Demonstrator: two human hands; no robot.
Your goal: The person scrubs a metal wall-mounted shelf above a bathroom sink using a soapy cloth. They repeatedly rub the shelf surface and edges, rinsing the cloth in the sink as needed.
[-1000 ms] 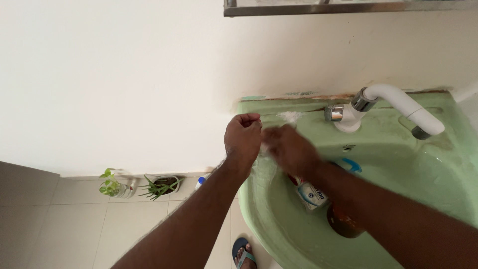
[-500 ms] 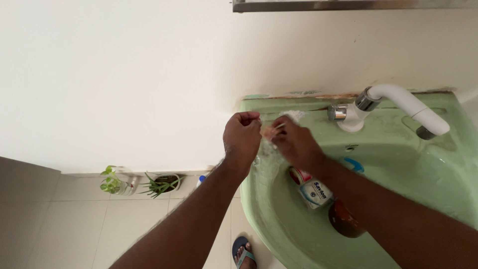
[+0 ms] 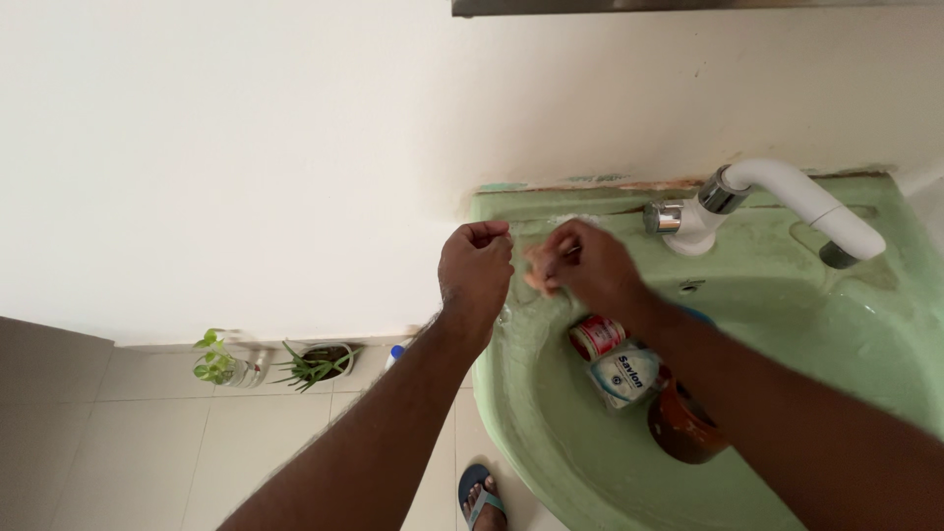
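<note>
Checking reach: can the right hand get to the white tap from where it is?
Probably yes. The right hand is at the green basin's back rim, the white tap is just beside it, nothing between; it holds a small pale item.

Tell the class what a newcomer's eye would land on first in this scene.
Two bare hands meet over the rim of a pale green sink: the left hand closed, the right hand pinching something small and pinkish. A white tap juts out behind them, and small potted plants stand on the floor.
</note>
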